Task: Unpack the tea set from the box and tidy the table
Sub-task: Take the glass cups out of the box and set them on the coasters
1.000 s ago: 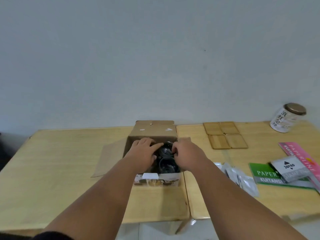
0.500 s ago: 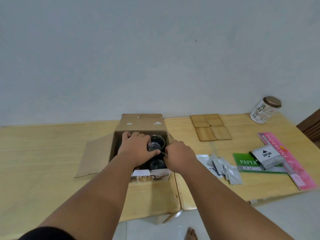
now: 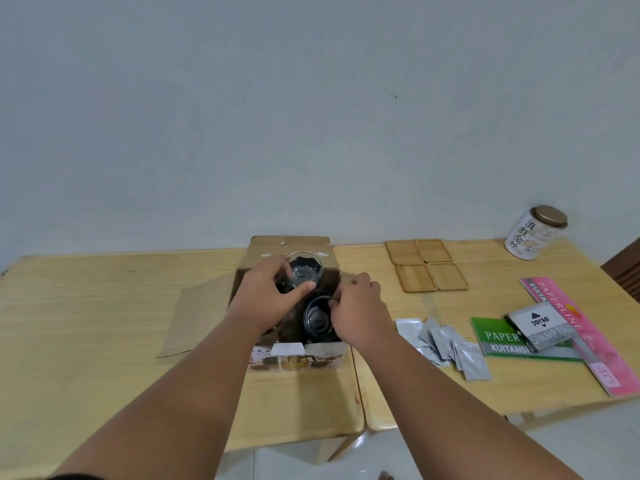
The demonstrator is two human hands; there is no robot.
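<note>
The glass cup [image 3: 304, 273], down inside the box [image 3: 291, 251] half a second ago, is now raised above its opening, gripped by the left hand [image 3: 268, 296], while the right hand [image 3: 356, 311] still pinches a second glass [image 3: 317, 318] inside.

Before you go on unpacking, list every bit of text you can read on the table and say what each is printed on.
"PAPER" and "KUITANSI": green booklet, partly covered.
"JOYKO" and "STAMP PAD": grey stamp pad box.
"PAPERLINE": pink booklet; the white line starting "KUITA" is cut off.
White canister: dark characters, which I cannot read.
Cardboard box front print and silver sachets: too blurred to read.
</note>
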